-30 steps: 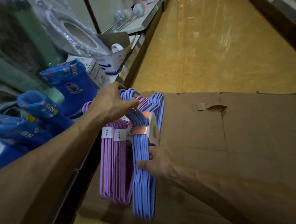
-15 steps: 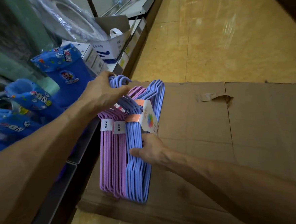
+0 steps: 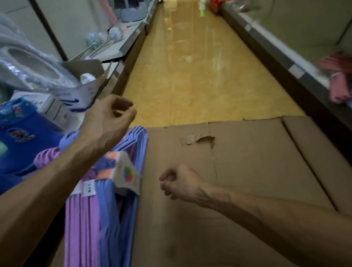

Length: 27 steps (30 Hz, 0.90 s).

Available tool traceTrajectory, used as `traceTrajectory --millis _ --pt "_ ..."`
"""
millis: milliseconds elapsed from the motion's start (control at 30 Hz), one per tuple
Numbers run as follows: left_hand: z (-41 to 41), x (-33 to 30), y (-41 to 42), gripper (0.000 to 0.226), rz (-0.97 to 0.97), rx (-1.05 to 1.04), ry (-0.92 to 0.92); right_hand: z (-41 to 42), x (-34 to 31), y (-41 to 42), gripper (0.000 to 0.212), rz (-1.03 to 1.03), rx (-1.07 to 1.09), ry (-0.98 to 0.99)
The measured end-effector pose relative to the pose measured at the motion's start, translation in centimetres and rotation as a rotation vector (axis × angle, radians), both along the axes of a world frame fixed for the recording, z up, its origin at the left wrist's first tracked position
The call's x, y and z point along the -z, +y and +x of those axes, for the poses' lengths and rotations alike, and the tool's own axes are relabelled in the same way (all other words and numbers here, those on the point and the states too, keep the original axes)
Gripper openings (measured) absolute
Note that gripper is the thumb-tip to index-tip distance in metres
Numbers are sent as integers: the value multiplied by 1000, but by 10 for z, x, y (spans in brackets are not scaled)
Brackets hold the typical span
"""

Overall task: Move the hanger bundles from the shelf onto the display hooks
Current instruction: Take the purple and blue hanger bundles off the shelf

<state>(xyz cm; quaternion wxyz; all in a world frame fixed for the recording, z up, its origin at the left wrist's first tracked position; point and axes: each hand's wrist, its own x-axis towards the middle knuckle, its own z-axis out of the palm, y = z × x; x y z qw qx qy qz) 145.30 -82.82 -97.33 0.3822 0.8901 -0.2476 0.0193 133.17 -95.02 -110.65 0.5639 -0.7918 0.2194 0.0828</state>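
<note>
A blue hanger bundle [image 3: 113, 227] with an orange band and a white tag lies on the left edge of a big cardboard box [image 3: 236, 181], beside a purple hanger bundle [image 3: 80, 234] with white bands. My left hand [image 3: 109, 119] hovers above their hook ends, fingers loosely curled, holding nothing. My right hand [image 3: 180, 183] floats over the cardboard just right of the bundles, fingers curled and empty. More bundles, pink ones [image 3: 340, 80], lie blurred on the right-hand shelf.
The left shelf [image 3: 121, 51] carries blue printed boots [image 3: 21, 131], an open white box [image 3: 80, 94] and a plastic-wrapped seat [image 3: 20, 58]. A yellow tiled aisle [image 3: 197, 69] runs ahead between two shelf rows. A torn tape flap [image 3: 198, 140] marks the cardboard top.
Both hands have let go of the hanger bundles, which now lie on the cardboard. My left hand lifted up and forward; my right hand drew back to the right. The view swung up the aisle.
</note>
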Motion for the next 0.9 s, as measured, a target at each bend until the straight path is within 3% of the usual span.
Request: traceTrajectory --millis 200,433,567,767,900 --pt "-33 -15 -63 20 -291 183 206 -61 -43 -73 18 -269 -16 -59" --pt "-82 -22 -142 24 -412 342 364 -145 -74 -154 21 -486 91 -68" --pt "-117 -19 -182 13 -478 426 475 -194 -95 -195 20 -573 196 -72" --pt "-164 -12 -230 17 -517 573 592 -256 -117 -245 15 -608 487 -136" --pt "-185 -8 -251 18 -540 630 644 -286 -123 -261 14 -626 571 -115"
